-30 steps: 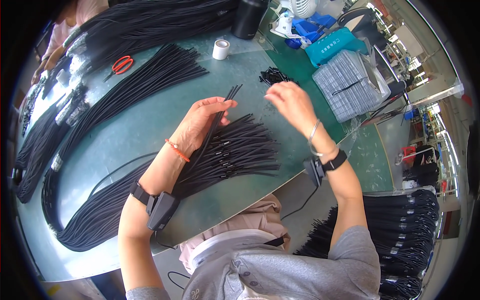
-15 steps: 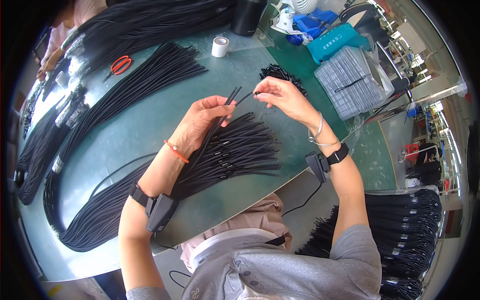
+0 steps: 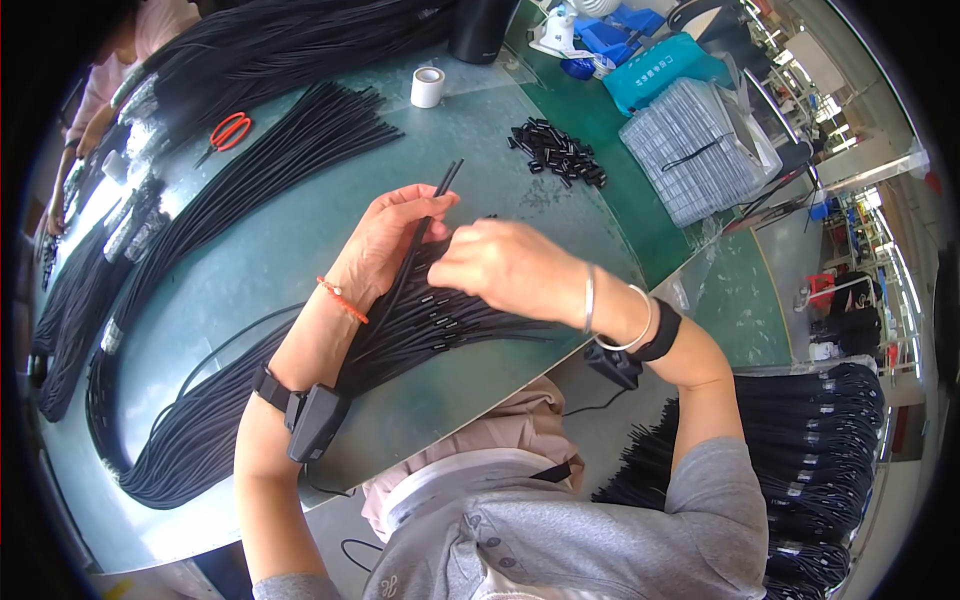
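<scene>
My left hand (image 3: 395,232) is closed around a few black cables (image 3: 447,180), whose cut ends stick up past its thumb. Close beside it, my right hand (image 3: 508,262) is slightly blurred, with its fingers curled in above the cable bundle; what they pinch is hidden. Under both hands a thick bundle of black cables (image 3: 240,400) fans out across the table, small black sleeves (image 3: 440,320) showing on some of them. A loose pile of short black tube pieces (image 3: 560,152) lies beyond my right hand.
A white tape roll (image 3: 427,90) and red-handled scissors (image 3: 229,132) lie farther back, near another cable bundle (image 3: 270,150). Clear plastic trays (image 3: 690,150) sit at the right. More cables (image 3: 810,450) hang at lower right. A co-worker (image 3: 95,130) reaches in at far left.
My right hand has come down and left from near the tube pieces to the bundle beside my left hand. The left hand still grips cables, and one cable end no longer sticks out sideways.
</scene>
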`<state>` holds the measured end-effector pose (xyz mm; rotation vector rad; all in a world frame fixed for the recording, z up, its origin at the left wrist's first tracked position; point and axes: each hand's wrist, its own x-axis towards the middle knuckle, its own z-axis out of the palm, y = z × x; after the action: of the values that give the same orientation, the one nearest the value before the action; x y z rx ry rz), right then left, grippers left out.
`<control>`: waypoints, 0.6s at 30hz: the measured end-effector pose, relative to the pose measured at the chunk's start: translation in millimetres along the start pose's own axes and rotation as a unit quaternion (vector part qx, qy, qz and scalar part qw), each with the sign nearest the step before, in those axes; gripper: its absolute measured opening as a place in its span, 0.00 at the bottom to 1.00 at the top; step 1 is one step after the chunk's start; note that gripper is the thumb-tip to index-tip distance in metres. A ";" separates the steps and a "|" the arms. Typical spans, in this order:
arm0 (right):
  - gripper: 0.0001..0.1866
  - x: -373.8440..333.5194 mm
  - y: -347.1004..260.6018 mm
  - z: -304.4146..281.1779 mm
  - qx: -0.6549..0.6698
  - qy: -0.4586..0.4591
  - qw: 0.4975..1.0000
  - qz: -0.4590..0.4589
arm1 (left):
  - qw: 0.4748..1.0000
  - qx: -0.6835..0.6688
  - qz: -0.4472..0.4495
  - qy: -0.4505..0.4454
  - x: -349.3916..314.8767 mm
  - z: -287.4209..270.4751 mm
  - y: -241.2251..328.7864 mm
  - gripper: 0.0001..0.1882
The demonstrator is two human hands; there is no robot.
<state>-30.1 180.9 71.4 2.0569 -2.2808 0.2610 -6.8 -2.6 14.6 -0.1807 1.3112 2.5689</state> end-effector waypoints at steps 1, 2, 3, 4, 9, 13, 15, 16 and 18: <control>0.06 -2.2 1.1 -1.5 -0.002 -0.001 1.000 0.003 | 1.000 0.001 0.003 -0.005 1.4 1.4 -0.3 0.08; 0.05 -3.6 5.6 -2.6 0.069 0.028 0.997 0.023 | 1.000 0.003 0.006 -0.006 1.5 1.0 -0.9 0.08; 0.05 -3.6 11.5 -3.7 0.142 0.057 0.987 0.041 | 1.000 0.004 0.010 -0.004 -0.6 -0.9 -0.9 0.08; 0.05 -4.2 19.2 -7.3 0.212 0.086 0.972 0.060 | 1.000 0.004 0.011 -0.002 -2.0 -1.0 0.4 0.08; 0.10 -56.2 118.9 19.5 -0.073 0.122 0.960 0.243 | 1.000 0.010 0.028 0.003 -2.7 6.6 4.3 0.07; 0.12 -60.7 129.2 30.9 -0.134 0.166 0.964 0.160 | 1.000 -0.003 0.021 0.004 -1.1 2.3 1.3 0.07; 0.11 -55.1 125.8 28.5 -0.093 0.172 0.961 0.197 | 1.000 0.000 0.027 -0.008 0.7 -0.8 -1.3 0.06; 0.10 -53.1 124.2 27.4 -0.073 0.174 0.958 0.217 | 1.000 0.001 0.026 -0.007 1.3 -2.4 -2.3 0.06; 0.10 -42.3 114.3 20.5 0.155 0.209 0.929 0.263 | 1.000 0.010 0.028 -0.006 1.2 0.7 -1.3 0.06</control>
<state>-137.4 230.0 34.9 1.2486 -2.5579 1.0332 -7.5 -1.0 13.8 -0.1252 1.3554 2.5980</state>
